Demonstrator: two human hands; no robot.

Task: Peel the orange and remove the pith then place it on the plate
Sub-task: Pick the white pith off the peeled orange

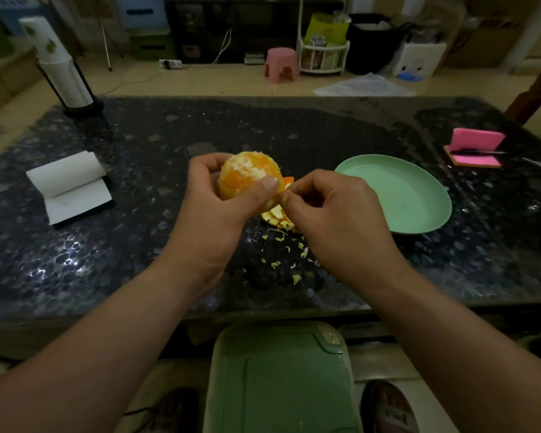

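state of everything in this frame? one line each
orange, mostly peeled, white pith patches left, held above the table
left hand, grips the orange
right hand, pinches at the orange's right side
plate, empty, on the table
peel, pieces piled on the table below the orange
pith scraps, scattered on the table
notepad, open, top page curled back
cups, stacked
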